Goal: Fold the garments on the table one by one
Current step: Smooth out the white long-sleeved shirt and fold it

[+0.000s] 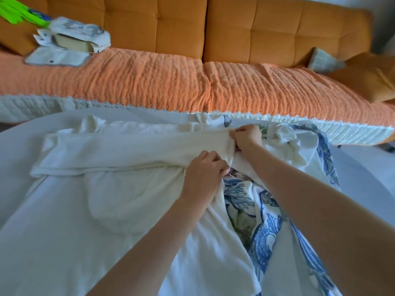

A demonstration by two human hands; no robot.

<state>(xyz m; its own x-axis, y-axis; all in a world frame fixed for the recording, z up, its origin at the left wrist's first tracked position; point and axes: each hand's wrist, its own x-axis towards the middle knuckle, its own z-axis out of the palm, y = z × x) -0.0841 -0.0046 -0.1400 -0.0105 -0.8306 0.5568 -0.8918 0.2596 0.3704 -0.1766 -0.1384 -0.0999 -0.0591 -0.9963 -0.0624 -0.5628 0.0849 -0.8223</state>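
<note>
Cream knitted garment (128, 150) was pinched at its right edge by left hand (204, 175) and right hand (246, 135); lifting looked likely to drag the blue-printed white cloth (264, 212) beneath.

a pale round surface (15, 144) carries a spread white garment (106, 189), with a blue-patterned white garment (267, 227) bunched just beside it on the right.

a home living room, shown by the orange tufted sofa (235, 28) with its woven throw (149, 82) and cushion (367, 82).
</note>
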